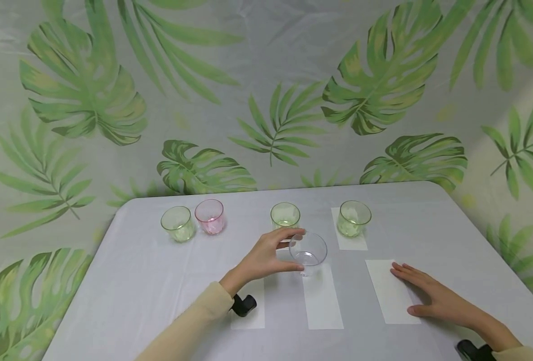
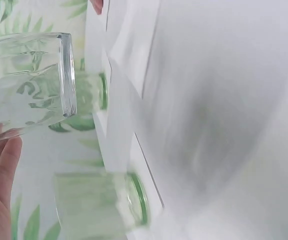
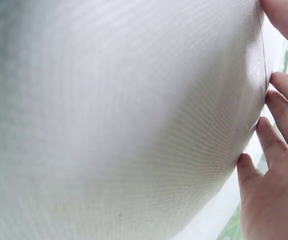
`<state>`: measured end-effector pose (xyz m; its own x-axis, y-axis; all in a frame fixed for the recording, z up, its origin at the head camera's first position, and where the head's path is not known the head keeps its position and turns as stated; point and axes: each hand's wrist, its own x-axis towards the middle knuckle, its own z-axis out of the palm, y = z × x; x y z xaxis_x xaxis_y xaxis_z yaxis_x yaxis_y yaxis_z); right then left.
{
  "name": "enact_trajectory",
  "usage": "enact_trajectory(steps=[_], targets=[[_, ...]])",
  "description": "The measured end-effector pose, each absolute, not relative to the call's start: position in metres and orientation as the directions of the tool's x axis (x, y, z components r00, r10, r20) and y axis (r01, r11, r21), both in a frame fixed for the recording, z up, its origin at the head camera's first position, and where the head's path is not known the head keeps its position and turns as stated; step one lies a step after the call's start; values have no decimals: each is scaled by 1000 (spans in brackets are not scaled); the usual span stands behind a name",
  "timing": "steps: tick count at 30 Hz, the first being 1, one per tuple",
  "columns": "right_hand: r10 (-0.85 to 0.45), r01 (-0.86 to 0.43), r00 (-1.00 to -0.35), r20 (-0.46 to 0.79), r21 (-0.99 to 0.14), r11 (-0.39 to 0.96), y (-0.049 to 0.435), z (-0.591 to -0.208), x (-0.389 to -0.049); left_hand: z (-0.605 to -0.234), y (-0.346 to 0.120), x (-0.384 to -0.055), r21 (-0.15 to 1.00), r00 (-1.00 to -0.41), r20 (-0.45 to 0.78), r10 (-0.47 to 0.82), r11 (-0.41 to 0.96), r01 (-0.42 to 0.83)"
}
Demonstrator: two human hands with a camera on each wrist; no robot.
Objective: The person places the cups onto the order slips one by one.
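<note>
In the head view, holding a transparent, colourless, round glass-like cup (image 1: 310,250) in the left hand (image 1: 259,258), with the grip curved partway round the left side of that cup, above a white cloth-covered tabletop (image 1: 126,281) and by the far end of a white rectangular sheet (image 1: 324,306); showing, toward the far edge, a row of upright cups: a transparent pale green round cup (image 1: 178,224), a transparent pink round cup (image 1: 210,216) just beside it, then, well apart, a second pale green cup (image 1: 285,214) close behind the held one, and a third pale green cup (image 1: 354,219) on a far white sheet (image 1: 352,244); at the right, laying the right hand (image 1: 437,298) along the edge of a near white sheet (image 1: 385,296), with fingers spread, grip wide and nothing held

In the left wrist view, turned sideways, showing the colourless cup lifted clear of the tabletop, with fingers against its side, and two green cups beyond

In the right wrist view, showing spread fingers with tips by a pale woven surface (image 3: 109,110), nothing in the grip
</note>
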<state>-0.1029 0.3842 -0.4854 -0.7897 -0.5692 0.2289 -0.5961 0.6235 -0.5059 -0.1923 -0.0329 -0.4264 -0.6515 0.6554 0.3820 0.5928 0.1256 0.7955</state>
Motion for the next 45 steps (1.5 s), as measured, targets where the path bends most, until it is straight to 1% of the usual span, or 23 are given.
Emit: enact_trajectory(steps=[8,13,19,27,32,35,39,45], targets=[[-568,-593,-791,229,-515,619,383,-486,-103,-429,9,-192,788,-590,386,710,79,611],[-558,-585,-798,229,-518,625,383,-488,-103,-432,32,-188,795,-562,359,745,71,602],[-549,-575,-806,224,-520,632,383,-490,-103,-434,59,-184,778,-543,316,778,115,618],[-497,-515,-846,194,-540,666,388,-494,-101,-434,101,-178,769,-503,265,822,135,625],[-530,-544,-822,207,-561,624,387,-493,-102,-438,122,-175,747,-495,241,835,166,644],[-542,-563,-812,218,-541,625,387,-493,-102,-442,130,-174,728,-491,227,841,188,659],[-537,-568,-812,229,-522,636,389,-495,-101,-447,138,-174,723,-489,229,842,189,665],[-533,-557,-817,220,-544,628,386,-492,-101,-450,146,-173,699,-491,237,838,204,685]])
